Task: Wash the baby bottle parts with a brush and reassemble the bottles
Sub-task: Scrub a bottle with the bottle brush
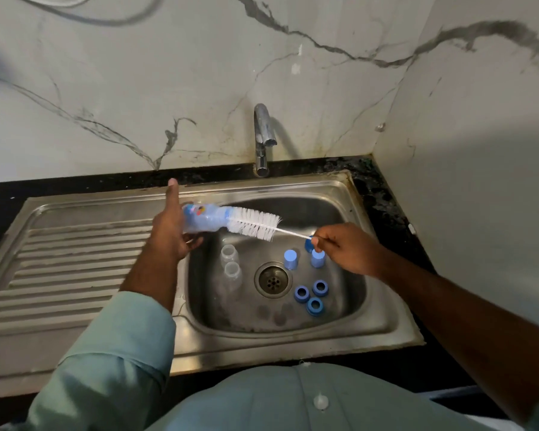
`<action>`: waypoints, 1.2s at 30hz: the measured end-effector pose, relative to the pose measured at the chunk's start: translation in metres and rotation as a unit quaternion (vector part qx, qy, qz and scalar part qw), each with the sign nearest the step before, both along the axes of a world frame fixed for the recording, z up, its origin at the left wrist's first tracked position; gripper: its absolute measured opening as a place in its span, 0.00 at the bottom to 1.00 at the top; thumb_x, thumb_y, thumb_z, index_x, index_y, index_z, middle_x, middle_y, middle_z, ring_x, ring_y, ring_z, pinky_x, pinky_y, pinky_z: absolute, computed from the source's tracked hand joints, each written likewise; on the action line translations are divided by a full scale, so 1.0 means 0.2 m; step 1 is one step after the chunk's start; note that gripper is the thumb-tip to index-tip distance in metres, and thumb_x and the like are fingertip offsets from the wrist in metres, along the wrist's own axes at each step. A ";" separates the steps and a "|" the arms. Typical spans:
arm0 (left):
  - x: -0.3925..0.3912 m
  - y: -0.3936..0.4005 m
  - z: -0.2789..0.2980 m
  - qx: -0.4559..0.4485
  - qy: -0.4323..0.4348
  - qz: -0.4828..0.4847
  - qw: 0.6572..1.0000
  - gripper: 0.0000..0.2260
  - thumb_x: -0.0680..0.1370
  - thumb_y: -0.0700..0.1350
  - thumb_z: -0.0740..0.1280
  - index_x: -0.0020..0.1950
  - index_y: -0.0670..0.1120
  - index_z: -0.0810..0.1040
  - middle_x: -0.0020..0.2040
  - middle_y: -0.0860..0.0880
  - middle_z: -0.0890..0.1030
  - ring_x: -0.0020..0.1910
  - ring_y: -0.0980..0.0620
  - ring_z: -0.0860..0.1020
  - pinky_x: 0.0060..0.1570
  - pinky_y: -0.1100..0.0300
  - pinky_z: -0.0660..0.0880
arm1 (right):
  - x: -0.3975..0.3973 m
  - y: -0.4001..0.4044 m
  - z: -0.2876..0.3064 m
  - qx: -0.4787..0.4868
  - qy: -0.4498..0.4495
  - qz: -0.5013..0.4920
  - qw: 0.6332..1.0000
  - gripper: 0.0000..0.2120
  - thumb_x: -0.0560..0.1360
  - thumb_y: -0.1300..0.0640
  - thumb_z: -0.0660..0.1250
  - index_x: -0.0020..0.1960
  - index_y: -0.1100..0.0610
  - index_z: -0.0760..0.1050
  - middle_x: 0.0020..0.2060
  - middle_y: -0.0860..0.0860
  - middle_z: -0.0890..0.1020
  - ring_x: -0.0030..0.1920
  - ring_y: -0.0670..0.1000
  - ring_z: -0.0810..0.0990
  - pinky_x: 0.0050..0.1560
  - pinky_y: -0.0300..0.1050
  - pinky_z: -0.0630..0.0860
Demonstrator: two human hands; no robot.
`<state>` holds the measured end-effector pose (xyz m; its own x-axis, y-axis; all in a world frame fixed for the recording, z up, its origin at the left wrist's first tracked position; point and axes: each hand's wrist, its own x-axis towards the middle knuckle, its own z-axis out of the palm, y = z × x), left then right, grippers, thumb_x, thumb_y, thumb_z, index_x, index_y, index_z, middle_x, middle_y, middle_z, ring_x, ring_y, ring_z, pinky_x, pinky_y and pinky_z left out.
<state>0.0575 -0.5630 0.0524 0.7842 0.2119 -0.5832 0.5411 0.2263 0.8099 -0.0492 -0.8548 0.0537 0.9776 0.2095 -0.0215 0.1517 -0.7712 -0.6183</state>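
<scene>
Over the steel sink (pixel 383 325) below marble walls, we are gripping a clear bottle (pixel 204 219) in our left hand (pixel 168 241), our right hand (pixel 346 248) pinching the white bristle brush (pixel 254 225).

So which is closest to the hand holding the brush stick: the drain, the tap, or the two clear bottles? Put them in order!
Measured from the right hand in the head view:
1. Drain, in the middle of the sink floor, just left of that hand.
2. Clear bottles, on the sink's left side, beyond the drain.
3. Tap, up at the back wall.

Basin (pixel 349 309) floor crowded: clear bottles (pixel 231 265) left of drain, blue caps (pixel 304 259), rings (pixel 313 296) right; drainboard (pixel 75 262) open.
</scene>
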 end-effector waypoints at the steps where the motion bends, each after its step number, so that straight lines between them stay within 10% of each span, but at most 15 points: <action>1: 0.01 0.02 -0.01 0.068 0.002 -0.010 0.998 0.33 0.69 0.71 0.68 0.59 0.44 0.76 0.53 0.44 0.81 0.50 0.44 0.81 0.51 0.50 0.79 | 0.00 0.00 -0.02 -0.019 -0.031 0.012 0.999 0.12 0.80 0.56 0.62 0.37 0.49 0.72 0.29 0.40 0.73 0.31 0.38 0.73 0.36 0.29 0.65; 4: 0.02 0.06 -0.06 0.081 -0.092 -0.047 0.991 0.13 0.74 0.51 0.74 0.52 0.43 0.80 0.54 0.39 0.83 0.46 0.45 0.83 0.43 0.52 0.82 | -0.01 0.03 -0.08 -0.003 -0.003 -0.022 1.000 0.14 0.79 0.57 0.62 0.35 0.50 0.70 0.28 0.43 0.74 0.31 0.43 0.72 0.35 0.38 0.67; 7: 0.02 0.08 -0.07 -0.132 -0.223 -0.046 0.965 0.09 0.78 0.37 0.66 0.55 0.48 0.80 0.54 0.48 0.82 0.50 0.50 0.81 0.44 0.56 0.81 | -0.03 0.08 -0.07 0.215 0.199 -0.116 0.949 0.16 0.78 0.62 0.62 0.32 0.55 0.75 0.20 0.45 0.70 0.22 0.43 0.64 0.25 0.35 0.61; 12: 0.00 0.11 -0.02 -0.032 -0.021 -0.087 0.995 0.31 0.73 0.70 0.64 0.63 0.48 0.75 0.56 0.44 0.80 0.56 0.43 0.79 0.55 0.45 0.76 | -0.04 0.07 -0.08 0.047 0.050 -0.042 0.997 0.16 0.79 0.57 0.62 0.33 0.51 0.72 0.30 0.47 0.78 0.33 0.47 0.76 0.39 0.42 0.72; 15: -0.02 0.06 -0.01 0.120 -0.045 -0.091 0.988 0.24 0.74 0.60 0.71 0.60 0.43 0.77 0.54 0.41 0.81 0.48 0.44 0.81 0.41 0.53 0.79 | -0.03 0.06 -0.10 -0.098 -0.030 -0.033 0.994 0.12 0.80 0.51 0.60 0.41 0.54 0.76 0.34 0.50 0.80 0.36 0.52 0.78 0.41 0.45 0.74; 20: 0.01 0.11 0.01 -0.115 -0.221 -0.125 0.960 0.13 0.80 0.40 0.63 0.62 0.49 0.77 0.57 0.52 0.82 0.52 0.50 0.82 0.47 0.54 0.81 | -0.04 0.03 -0.04 0.241 0.247 -0.087 0.935 0.14 0.79 0.59 0.62 0.36 0.58 0.76 0.21 0.49 0.66 0.21 0.45 0.61 0.23 0.36 0.58; 25: -0.01 0.07 0.01 0.020 -0.042 -0.014 0.999 0.31 0.71 0.71 0.66 0.65 0.52 0.73 0.58 0.46 0.78 0.56 0.44 0.78 0.52 0.48 0.78 | -0.02 0.03 -0.07 0.095 0.061 -0.067 0.991 0.14 0.79 0.58 0.63 0.35 0.54 0.76 0.29 0.49 0.78 0.30 0.48 0.75 0.36 0.42 0.71; 28: -0.04 0.03 0.00 -0.031 -0.066 0.018 0.997 0.25 0.75 0.64 0.68 0.63 0.48 0.75 0.55 0.45 0.81 0.48 0.47 0.79 0.42 0.55 0.79 | -0.04 0.07 -0.12 0.011 0.003 -0.058 0.998 0.12 0.79 0.54 0.61 0.39 0.55 0.75 0.33 0.49 0.79 0.35 0.49 0.77 0.40 0.44 0.73; 32: -0.03 0.11 -0.02 -0.190 -0.135 -0.071 0.970 0.17 0.77 0.49 0.62 0.64 0.47 0.76 0.63 0.46 0.77 0.59 0.45 0.79 0.53 0.46 0.78 | -0.05 0.11 -0.08 0.227 0.213 -0.107 0.944 0.14 0.79 0.61 0.61 0.35 0.57 0.77 0.21 0.45 0.70 0.21 0.44 0.64 0.23 0.36 0.61; 36: -0.01 0.13 0.04 -0.072 -0.064 -0.067 0.993 0.25 0.74 0.68 0.62 0.57 0.50 0.80 0.59 0.49 0.79 0.59 0.44 0.76 0.58 0.41 0.73 | -0.06 0.11 -0.08 0.197 0.124 -0.090 0.968 0.15 0.79 0.64 0.61 0.35 0.56 0.75 0.22 0.41 0.75 0.25 0.39 0.73 0.29 0.30 0.67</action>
<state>0.0546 -0.5376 0.0601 0.8698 0.0226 -0.4930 0.4683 0.2774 0.8389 -0.0610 -0.8329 0.0378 0.9742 0.0757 -0.2126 -0.1534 -0.4687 -0.8700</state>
